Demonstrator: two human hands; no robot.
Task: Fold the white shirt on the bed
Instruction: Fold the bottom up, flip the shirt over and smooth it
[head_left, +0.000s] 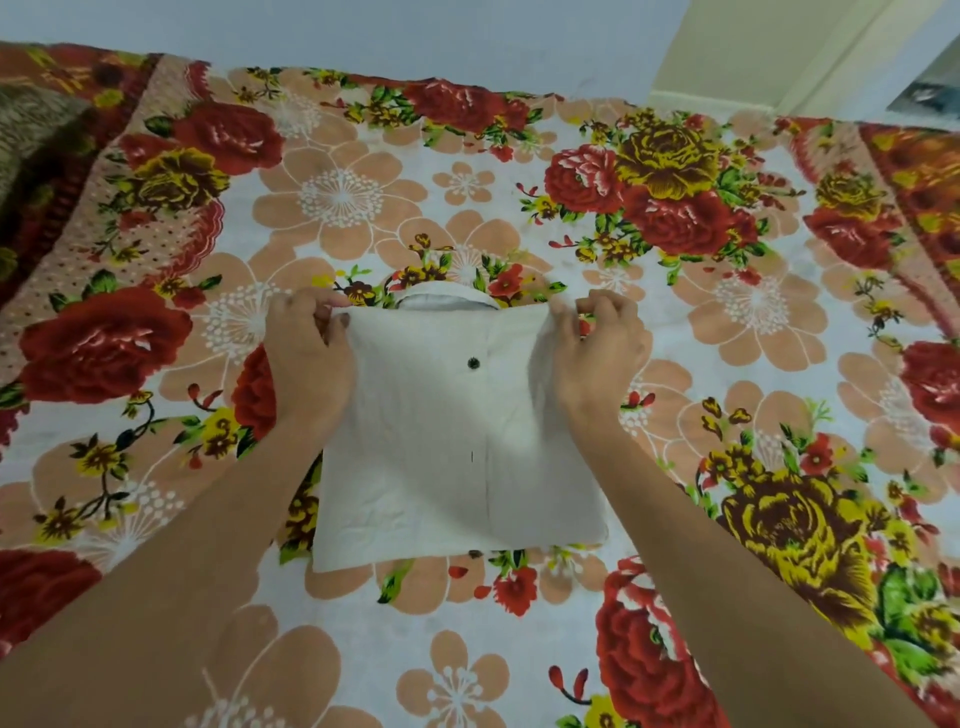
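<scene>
The white shirt (457, 447) lies folded into a compact rectangle in the middle of the bed (519, 166), with one dark button showing on its top layer and the collar peeking out at its far edge. My left hand (306, 358) pinches the top layer's far left corner. At the far right corner, my right hand (597, 348) pinches the same layer. Both hands hold that far edge just above the collar.
A floral sheet with red, yellow and peach flowers covers the bed. A brownish blanket or pillow (36, 135) sits at the far left corner. A pale wall and a door frame (779, 52) run behind the bed.
</scene>
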